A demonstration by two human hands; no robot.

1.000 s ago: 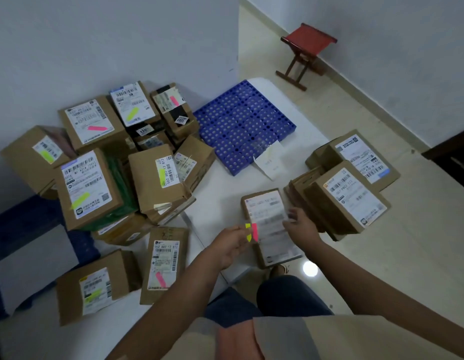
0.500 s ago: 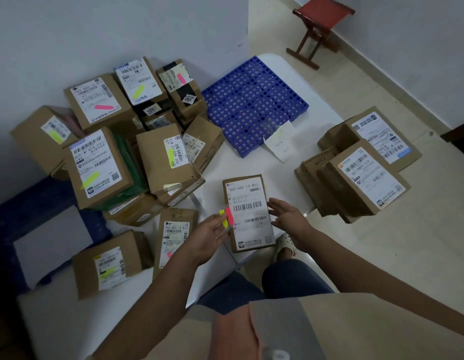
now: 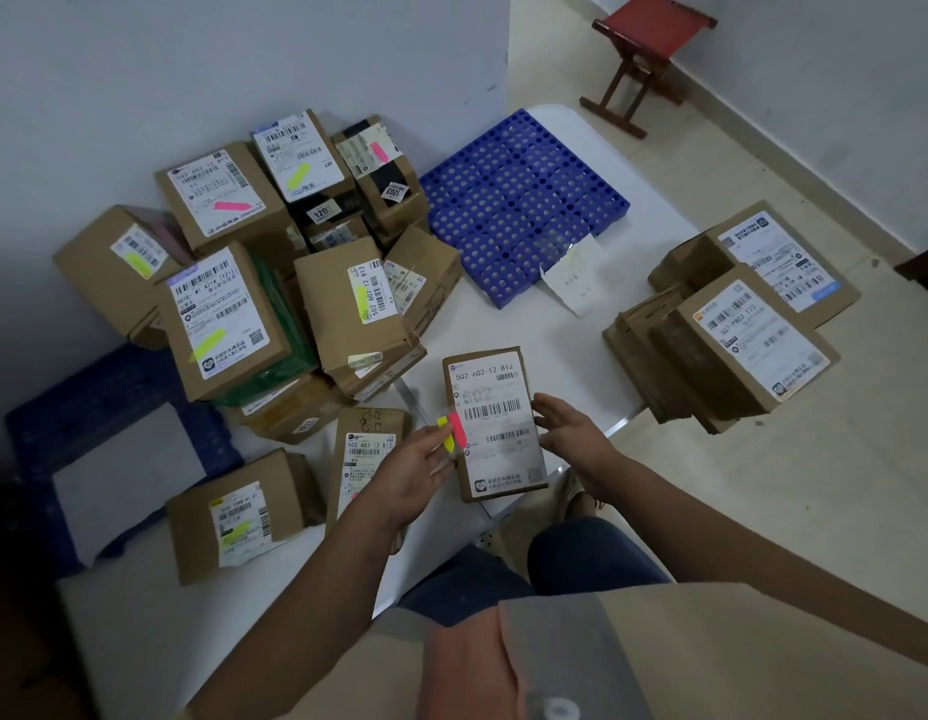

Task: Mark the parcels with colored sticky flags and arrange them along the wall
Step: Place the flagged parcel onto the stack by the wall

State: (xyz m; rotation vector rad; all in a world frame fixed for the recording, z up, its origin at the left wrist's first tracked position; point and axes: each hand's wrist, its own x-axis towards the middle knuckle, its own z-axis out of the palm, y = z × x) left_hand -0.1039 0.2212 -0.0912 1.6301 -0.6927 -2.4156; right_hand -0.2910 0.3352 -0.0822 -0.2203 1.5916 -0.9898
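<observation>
A flat brown parcel (image 3: 495, 423) with a white shipping label lies on the white table (image 3: 555, 345) near its front edge. My left hand (image 3: 412, 478) pinches a small pad of sticky flags (image 3: 451, 433), one yellow and one pink, right at the parcel's left edge. My right hand (image 3: 568, 433) touches the parcel's right edge with its fingers spread and nearly straight. Against the wall to the left is a heap of flagged parcels (image 3: 223, 314), some with yellow flags and some with pink.
Two stacks of unflagged parcels (image 3: 737, 335) stand off the table's right edge. A blue perforated plastic panel (image 3: 519, 200) with a paper note (image 3: 573, 275) lies at the back of the table. A red stool (image 3: 649, 39) stands by the far wall.
The parcel has come to rest flat by the table's front edge. My right hand has slid from over the parcel to its right edge. My left hand keeps the flags at its left edge.
</observation>
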